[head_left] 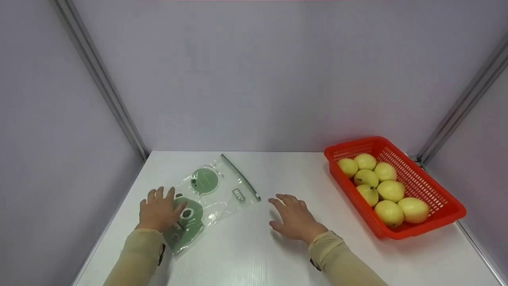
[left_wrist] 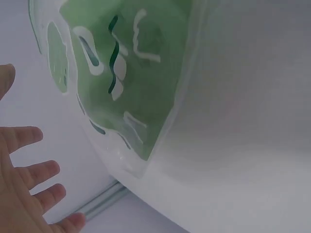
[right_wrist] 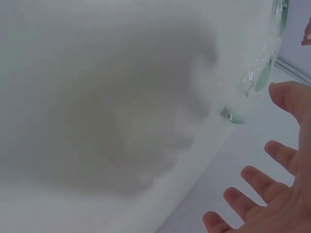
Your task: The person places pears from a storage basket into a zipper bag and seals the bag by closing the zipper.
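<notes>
Glossy plastic bag (head_left: 213, 201); perforated basket (head_left: 410, 175)

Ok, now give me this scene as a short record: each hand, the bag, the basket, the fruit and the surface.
Left hand: fingers spread over the bag's near end, grips nothing; contact unclear
Right hand: fingers spread above the table, between bag and basket, holds nothing
Bag: clear with green print, lying flat, dark strip at its far end
Basket: red, at right
Fruit: yellow, eight visible, all in the basket
Table: white
</notes>
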Demonstrator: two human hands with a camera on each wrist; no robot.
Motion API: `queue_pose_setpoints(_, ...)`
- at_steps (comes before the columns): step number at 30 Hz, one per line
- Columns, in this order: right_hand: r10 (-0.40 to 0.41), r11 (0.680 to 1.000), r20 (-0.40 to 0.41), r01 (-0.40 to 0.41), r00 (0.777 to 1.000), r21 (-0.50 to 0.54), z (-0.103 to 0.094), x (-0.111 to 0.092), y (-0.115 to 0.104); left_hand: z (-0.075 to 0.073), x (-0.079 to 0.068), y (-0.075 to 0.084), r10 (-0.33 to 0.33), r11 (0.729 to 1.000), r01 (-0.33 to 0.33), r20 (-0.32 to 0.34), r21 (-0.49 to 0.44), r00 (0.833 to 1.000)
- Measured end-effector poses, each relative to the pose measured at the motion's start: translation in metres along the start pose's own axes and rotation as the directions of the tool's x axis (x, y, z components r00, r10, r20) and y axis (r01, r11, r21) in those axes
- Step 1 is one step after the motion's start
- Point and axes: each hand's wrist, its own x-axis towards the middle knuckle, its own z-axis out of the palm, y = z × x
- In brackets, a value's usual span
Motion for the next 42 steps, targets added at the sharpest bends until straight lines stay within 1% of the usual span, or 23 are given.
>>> queue_pose_setpoints(5,-0.004,1.000,0.044,0.005,0.999,-0.030,0.006,0.022,-0.014,0.006,0.008,-0.014,-0.037,0.999,0.039,0.051,-0.025,0.998)
queue_pose_setpoints(11,0.005,0.998,0.090,0.000,0.996,-0.059,0.017,0.041,-0.023,0.015,0.017,-0.026,-0.093,0.993,0.100,0.104,-0.065,0.990)
queue_pose_setpoints(15,0.010,0.996,0.109,-0.001,0.994,-0.084,0.025,0.048,-0.027,0.025,0.016,-0.031,-0.129,0.986,0.143,0.141,-0.092,0.982)
queue_pose_setpoints(18,0.015,0.996,0.146,-0.002,0.989,-0.090,0.030,0.051,-0.029,0.033,0.012,-0.033,-0.138,0.983,0.157,0.167,-0.101,0.976)
queue_pose_setpoints(20,0.016,0.995,0.172,0.000,0.985,-0.095,0.033,0.053,-0.031,0.037,0.010,-0.034,-0.137,0.983,0.156,0.176,-0.101,0.975)
queue_pose_setpoints(24,0.019,0.992,0.210,0.007,0.977,-0.124,0.036,0.059,-0.033,0.040,0.012,-0.038,-0.129,0.984,0.147,0.168,-0.099,0.977)
queue_pose_setpoints(27,0.020,0.992,0.207,0.006,0.978,-0.123,0.035,0.064,-0.034,0.040,0.015,-0.040,-0.124,0.984,0.143,0.175,-0.104,0.977)
queue_pose_setpoints(30,0.012,0.993,0.203,0.012,0.979,-0.117,0.036,0.066,-0.038,0.041,0.015,-0.043,-0.123,0.983,0.146,0.196,-0.108,0.973)
queue_pose_setpoints(38,-0.009,0.992,0.202,0.034,0.979,-0.124,0.041,0.070,-0.045,0.043,0.009,-0.044,-0.110,0.984,0.136,0.199,-0.119,0.974)
queue_pose_setpoints(42,-0.016,0.994,0.210,0.038,0.978,-0.101,0.047,0.070,-0.046,0.041,0.006,-0.043,-0.107,0.984,0.132,0.201,-0.115,0.974)
